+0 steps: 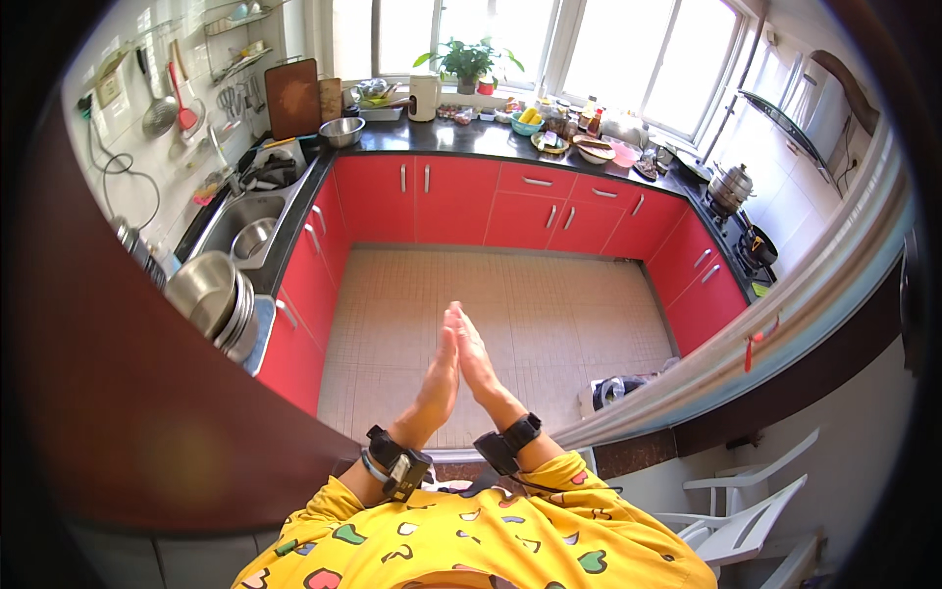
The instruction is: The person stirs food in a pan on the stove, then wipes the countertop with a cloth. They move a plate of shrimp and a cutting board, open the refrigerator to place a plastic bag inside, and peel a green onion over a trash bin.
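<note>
My left hand and my right hand meet palm to palm in front of my body, fingers straight and pointing away from me. Nothing shows between them; the fingertips touch and a gap opens toward the wrists. A black strapped device sits on my left wrist, and another black device on my right. Beyond the fingertips lies the tiled floor of a kitchen, with red cabinets around it.
At left, stacked steel basins stand near a sink. The black counter carries bowls, bottles and food. A steel pot and a black pan are on the stove. White plastic chairs and a sliding door frame are right.
</note>
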Demonstrator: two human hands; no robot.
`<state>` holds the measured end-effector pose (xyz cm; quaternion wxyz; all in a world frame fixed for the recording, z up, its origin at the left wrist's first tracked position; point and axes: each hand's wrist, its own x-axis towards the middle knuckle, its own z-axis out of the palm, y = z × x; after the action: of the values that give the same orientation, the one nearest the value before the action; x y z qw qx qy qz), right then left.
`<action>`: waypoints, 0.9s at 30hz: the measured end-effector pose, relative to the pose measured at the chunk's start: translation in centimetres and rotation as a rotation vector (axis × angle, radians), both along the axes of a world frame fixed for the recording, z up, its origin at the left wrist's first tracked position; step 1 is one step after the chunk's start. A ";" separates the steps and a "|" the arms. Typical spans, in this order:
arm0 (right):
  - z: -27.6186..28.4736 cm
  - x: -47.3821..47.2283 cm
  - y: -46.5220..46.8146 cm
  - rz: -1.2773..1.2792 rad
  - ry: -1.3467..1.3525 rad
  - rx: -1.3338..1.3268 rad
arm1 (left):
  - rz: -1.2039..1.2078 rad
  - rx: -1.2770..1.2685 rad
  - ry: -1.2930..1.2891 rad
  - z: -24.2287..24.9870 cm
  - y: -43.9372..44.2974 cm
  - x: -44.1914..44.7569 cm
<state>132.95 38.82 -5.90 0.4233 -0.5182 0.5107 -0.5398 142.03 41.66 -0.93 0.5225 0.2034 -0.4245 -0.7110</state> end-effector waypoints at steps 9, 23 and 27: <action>-2.1 -7.2 -9.2 0.064 -0.270 0.299 | -0.267 0.035 -0.287 -3.4 -14.3 -2.3; -0.1 -12.8 -35.0 0.282 -0.269 0.366 | 0.066 0.232 -0.325 -4.0 -35.8 -4.0; 0.9 -12.2 -40.5 0.423 -0.301 0.356 | 0.155 0.298 -0.245 -4.2 -40.2 -3.4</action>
<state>120.75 -1.69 -5.02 0.6811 -0.4450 0.4097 -0.4127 138.63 1.46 -5.17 0.4843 0.3955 -0.3583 -0.6933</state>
